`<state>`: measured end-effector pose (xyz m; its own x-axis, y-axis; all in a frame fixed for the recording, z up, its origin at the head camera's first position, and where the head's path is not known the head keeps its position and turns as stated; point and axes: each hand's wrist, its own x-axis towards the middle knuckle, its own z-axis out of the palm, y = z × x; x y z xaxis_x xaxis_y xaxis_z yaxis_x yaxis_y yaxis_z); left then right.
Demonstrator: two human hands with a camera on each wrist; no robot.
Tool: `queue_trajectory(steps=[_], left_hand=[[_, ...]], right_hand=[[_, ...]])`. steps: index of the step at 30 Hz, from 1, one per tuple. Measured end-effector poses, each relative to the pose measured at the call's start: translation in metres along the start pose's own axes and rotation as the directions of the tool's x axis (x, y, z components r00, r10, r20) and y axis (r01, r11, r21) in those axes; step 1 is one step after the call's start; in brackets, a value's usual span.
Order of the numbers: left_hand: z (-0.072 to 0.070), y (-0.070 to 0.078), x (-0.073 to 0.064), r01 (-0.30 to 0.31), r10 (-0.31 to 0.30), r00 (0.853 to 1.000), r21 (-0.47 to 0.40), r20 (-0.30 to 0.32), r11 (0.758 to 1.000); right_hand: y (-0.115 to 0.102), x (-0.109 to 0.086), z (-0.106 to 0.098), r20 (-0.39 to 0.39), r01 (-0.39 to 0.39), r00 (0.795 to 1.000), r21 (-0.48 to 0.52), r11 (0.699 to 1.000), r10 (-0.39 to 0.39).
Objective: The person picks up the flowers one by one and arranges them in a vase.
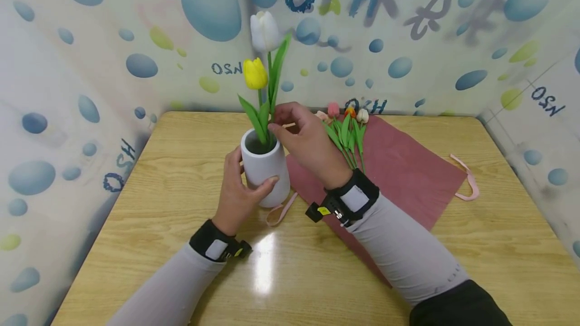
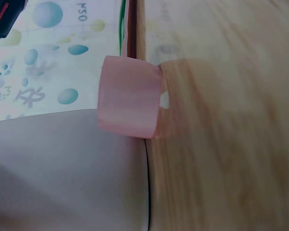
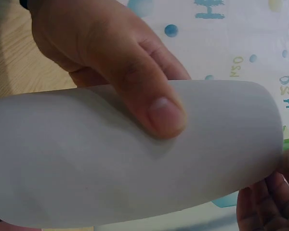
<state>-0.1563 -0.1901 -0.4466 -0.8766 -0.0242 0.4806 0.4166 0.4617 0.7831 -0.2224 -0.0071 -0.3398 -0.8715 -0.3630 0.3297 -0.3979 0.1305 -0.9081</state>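
A white vase (image 1: 267,170) stands on the wooden table, its mouth facing up. My left hand (image 1: 240,187) grips its side, thumb across the front; in the right wrist view this left hand (image 3: 120,62) wraps the vase (image 3: 135,154). Inside the vase are a white tulip (image 1: 265,31) and a shorter yellow tulip (image 1: 256,73), both with green leaves. Just above the rim, my right hand (image 1: 312,142) pinches the white tulip's stem between thumb and fingers. The stems' lower ends are hidden in the vase.
Dark pink wrapping paper (image 1: 403,170) lies to the right, with several tulips (image 1: 349,132) on its back part. A pink ribbon (image 1: 282,213) curls beside the vase base; another ribbon end (image 1: 471,182) lies at the paper's right corner. A patterned curtain (image 1: 399,39) hangs behind the table (image 1: 172,165).
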Motion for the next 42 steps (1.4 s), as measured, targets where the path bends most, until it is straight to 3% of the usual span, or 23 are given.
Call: queue_trajectory(steps=[6, 11, 31, 42], left_hand=[[0.0, 0.0, 0.0, 0.004, -0.004, 1.0, 0.0, -0.003, 1.0], [0.0, 0.0, 0.0, 0.001, -0.001, 1.0, -0.003, 0.001, 1.0], [0.0, 0.001, 0.0, 0.023, -0.023, 1.0, -0.001, 0.012, 1.0], [-0.001, 0.0, -0.001, 0.019, -0.019, 1.0, -0.012, 0.009, 1.0]], right_hand=[[0.004, -0.002, 0.003, 0.007, 0.032, 0.999, -0.058, 0.998, -0.032], [0.005, -0.003, 0.003, 0.014, 0.001, 1.0, -0.09, 0.996, 0.0], [0.01, -0.012, -0.005, 0.06, -0.055, 0.996, -0.061, 0.997, 0.059], [0.021, -0.024, -0.026, -0.021, -0.06, 0.998, -0.073, 0.996, 0.059]])
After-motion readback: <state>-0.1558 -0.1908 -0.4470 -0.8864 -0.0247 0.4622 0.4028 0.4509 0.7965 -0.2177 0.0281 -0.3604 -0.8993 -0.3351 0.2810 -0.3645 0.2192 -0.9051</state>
